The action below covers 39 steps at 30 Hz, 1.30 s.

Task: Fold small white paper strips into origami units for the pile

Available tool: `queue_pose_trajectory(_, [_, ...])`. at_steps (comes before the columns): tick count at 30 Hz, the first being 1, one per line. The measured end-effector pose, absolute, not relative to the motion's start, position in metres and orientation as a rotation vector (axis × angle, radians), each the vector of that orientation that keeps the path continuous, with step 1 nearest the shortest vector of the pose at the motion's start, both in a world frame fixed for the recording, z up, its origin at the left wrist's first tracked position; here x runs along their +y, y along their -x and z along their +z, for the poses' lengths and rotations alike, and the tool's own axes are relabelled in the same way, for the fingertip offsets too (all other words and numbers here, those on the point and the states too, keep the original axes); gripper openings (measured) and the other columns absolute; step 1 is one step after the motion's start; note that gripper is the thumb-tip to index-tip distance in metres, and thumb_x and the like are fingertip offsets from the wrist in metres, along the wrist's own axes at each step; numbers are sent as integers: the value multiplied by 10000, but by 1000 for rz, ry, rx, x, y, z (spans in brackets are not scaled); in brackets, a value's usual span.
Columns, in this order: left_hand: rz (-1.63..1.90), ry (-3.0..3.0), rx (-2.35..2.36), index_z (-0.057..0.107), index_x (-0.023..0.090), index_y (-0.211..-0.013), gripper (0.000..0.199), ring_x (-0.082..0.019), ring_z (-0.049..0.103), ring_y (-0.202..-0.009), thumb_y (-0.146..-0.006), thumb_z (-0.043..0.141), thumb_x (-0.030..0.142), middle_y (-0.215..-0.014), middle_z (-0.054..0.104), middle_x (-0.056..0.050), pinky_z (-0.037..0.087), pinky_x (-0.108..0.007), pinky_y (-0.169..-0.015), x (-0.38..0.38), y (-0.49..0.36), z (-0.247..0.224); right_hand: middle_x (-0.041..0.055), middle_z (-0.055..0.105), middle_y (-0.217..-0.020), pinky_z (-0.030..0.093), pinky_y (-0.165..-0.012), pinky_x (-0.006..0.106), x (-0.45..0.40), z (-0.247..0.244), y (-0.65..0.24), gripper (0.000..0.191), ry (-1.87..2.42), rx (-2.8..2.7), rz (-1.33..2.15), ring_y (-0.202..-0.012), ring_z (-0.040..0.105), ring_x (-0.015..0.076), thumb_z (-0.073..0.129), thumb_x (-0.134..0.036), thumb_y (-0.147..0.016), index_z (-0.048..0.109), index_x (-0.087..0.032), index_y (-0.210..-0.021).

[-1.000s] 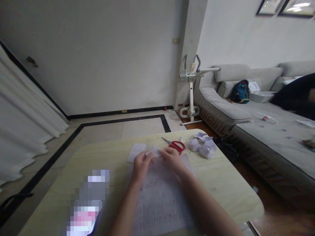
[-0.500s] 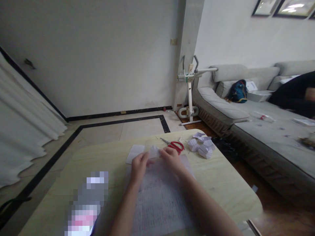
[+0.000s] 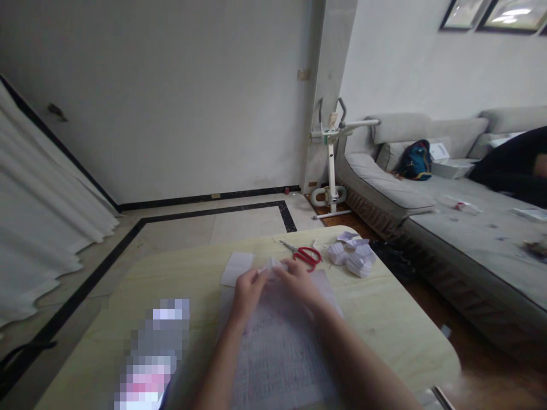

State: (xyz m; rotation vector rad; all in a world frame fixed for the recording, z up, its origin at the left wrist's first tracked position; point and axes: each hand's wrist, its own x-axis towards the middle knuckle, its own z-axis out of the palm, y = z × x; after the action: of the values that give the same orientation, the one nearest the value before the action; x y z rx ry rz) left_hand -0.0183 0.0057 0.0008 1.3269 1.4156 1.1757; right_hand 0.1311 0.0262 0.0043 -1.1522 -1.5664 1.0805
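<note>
A small piece of white paper [image 3: 272,265] is pinched between my left hand [image 3: 249,289] and my right hand [image 3: 298,280], its pointed top showing above the fingers. Both hands are over a large printed sheet [image 3: 282,353] on the wooden table [image 3: 384,319]. Just beyond my left hand lies a flat white paper [image 3: 237,268]. Red-handled scissors [image 3: 307,257] rest behind my right hand, blades pointing left. Several folded paper pieces [image 3: 352,256] sit in a group to the right of the scissors.
A pixelated object [image 3: 154,353] lies at the table's left. Past the right edge are a dark plastic bag [image 3: 395,261] and a grey sofa [image 3: 453,228] with a blue backpack [image 3: 416,160]. A person in dark clothes [image 3: 513,165] is at the far right. An exercise machine [image 3: 331,165] stands behind.
My hands have come closer together around the small paper, and less of it shows between them. The whole view has shifted slightly.
</note>
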Motion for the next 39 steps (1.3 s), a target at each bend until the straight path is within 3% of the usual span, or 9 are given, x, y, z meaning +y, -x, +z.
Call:
queue_pose_trajectory(10, [1243,-1343,1456,652,126,-676,383,-141,556,-479,-785,539,475,-505,618,-9,402,-209,-470,3,20,10,-23,498,-551,326,-499,211,29,2,-134,347,1139,-1515,1197,-521,445,96,528,-429,-814,561,-145,-619])
queue_pose_trajectory(19, [1202,-1431,1453,660,138,-679,357,-151,579,-544,-783,548,461,-583,643,-17,424,-217,-519,3,20,6,31,617,-710,383,-527,211,22,8,-132,269,1096,-1493,1316,-629,540,136,588,-408,-773,640,-144,-787])
queue_pose_trajectory(39, [1250,-1356,1426,655,125,-697,384,-141,554,-512,-800,515,468,-536,617,-15,413,-216,-495,5,22,9,-11,509,-515,304,-461,206,30,5,-137,357,1197,-1506,1140,-484,436,90,552,-420,-793,587,-134,-582])
